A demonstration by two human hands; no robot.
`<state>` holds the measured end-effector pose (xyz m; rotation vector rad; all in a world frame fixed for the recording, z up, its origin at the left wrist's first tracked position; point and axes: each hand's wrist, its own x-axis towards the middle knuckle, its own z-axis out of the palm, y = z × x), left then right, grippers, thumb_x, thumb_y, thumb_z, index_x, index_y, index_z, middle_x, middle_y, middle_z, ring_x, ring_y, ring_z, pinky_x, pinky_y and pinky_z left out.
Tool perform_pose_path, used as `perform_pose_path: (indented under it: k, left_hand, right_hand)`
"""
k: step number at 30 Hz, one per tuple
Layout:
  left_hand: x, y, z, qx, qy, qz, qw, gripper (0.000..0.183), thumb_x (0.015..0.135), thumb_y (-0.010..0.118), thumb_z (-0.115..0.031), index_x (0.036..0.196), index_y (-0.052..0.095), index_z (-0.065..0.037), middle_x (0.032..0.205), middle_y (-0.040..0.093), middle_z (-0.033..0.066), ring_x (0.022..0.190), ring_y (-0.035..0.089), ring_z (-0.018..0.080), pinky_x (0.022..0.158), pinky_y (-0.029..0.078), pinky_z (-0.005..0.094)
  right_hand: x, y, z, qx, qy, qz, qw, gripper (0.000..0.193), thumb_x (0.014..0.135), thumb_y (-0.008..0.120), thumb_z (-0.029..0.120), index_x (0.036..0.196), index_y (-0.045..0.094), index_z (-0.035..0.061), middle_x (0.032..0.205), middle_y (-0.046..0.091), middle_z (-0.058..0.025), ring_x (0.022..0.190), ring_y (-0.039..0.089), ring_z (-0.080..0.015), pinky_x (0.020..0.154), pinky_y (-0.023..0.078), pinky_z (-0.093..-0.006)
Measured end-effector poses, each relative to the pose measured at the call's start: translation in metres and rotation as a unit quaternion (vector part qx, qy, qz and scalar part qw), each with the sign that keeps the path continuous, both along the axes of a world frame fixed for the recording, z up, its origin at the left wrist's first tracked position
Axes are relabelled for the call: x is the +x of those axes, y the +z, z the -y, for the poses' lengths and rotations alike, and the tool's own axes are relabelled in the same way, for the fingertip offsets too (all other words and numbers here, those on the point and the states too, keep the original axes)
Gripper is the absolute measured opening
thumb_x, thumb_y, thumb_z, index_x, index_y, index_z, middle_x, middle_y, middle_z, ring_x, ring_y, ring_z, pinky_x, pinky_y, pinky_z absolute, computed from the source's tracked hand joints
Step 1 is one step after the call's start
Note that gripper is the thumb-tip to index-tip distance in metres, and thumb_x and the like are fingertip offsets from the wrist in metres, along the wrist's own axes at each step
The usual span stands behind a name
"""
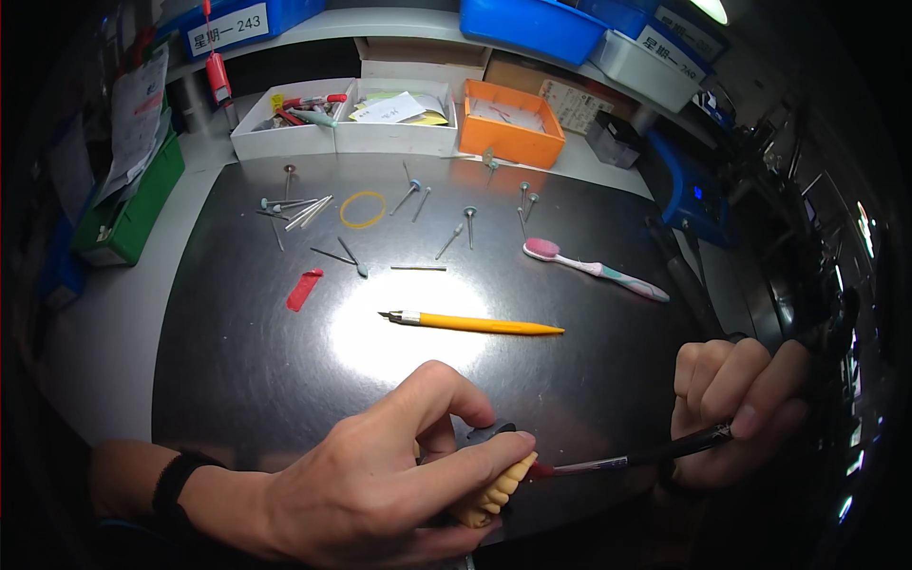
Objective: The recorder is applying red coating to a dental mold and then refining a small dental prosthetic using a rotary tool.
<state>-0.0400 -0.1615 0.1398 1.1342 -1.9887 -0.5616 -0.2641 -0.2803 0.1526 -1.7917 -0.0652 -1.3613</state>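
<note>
My left hand (399, 465), a dark band at its wrist, is closed around a tan dental model (501, 492) with a row of teeth. A dark grey piece (489, 434) shows between thumb and fingers, partly hidden. In my right hand (727, 399), fingers curled, is a slim brush (655, 454) with a black handle and silver ferrule. Its reddish tip (541, 469) meets or nearly touches the teeth; I cannot tell which. Beyond my left hand lies a yellow-handled craft knife (484, 325), blade end to the left.
The dark mat (237, 380) holds a pink-bristled toothbrush (594, 270), a red strip (304, 290), a rubber band (363, 210) and several small rotary bits (408, 197). White boxes (399, 140) and an orange box (513, 147) stand behind. A blue device (693, 195) is at right.
</note>
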Motion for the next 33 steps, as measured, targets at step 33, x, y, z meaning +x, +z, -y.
perform_pose_path:
  k: [33]
  left_hand:
    - [0.0, 0.0004, -0.0001, -0.01, -0.006, 0.06, 0.998, 0.058, 0.063, 0.092, -0.025, 0.117, 0.073, -0.011, 0.094, 0.055, 0.0077, 0.065, 0.049, 0.009, 0.05, 0.044, 0.02]
  right_hand:
    - [-0.0057, 0.0052, -0.0001, 0.117, -0.025, -0.086, 0.989, 0.046, 0.099, 0.05, 0.051, 0.08, 0.05, 0.0088, 0.062, 0.052, -0.0049, 0.047, 0.032, -0.0072, 0.046, 0.024, -0.0254]
